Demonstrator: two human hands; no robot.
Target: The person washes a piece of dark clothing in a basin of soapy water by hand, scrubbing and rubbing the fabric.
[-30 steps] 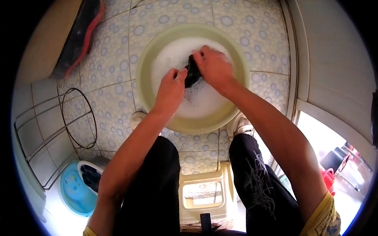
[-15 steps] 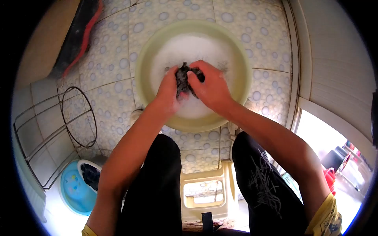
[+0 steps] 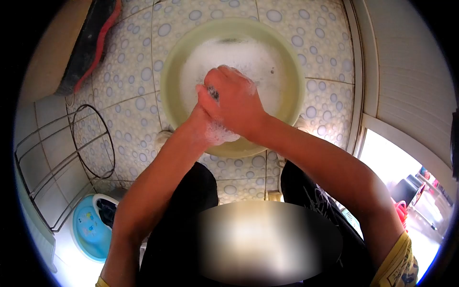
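A pale green basin [image 3: 168,91] of white suds [image 3: 265,57] stands on the floor in front of me. Over its middle, my right hand [image 3: 234,98] is wrapped across my left hand [image 3: 206,109], with both closed together. A small piece of dark, wet cloth [image 3: 213,93] shows between them; the rest is hidden inside my grip. Foam clings to the fingers of my right hand and under my left wrist. A small dark speck [image 3: 272,71] floats in the suds.
A wire rack [image 3: 52,167] stands at the left, above a light blue tub [image 3: 88,229] with a white-rimmed item in it. A brown box [image 3: 55,48] with a red edge is at upper left. At right are a pale panel [image 3: 406,71] and a red item [image 3: 400,213]. A blurred patch covers my lap.
My hands have come together, the right one closing over the left, so most of the dark cloth is now covered. More foam shows near my wrist.
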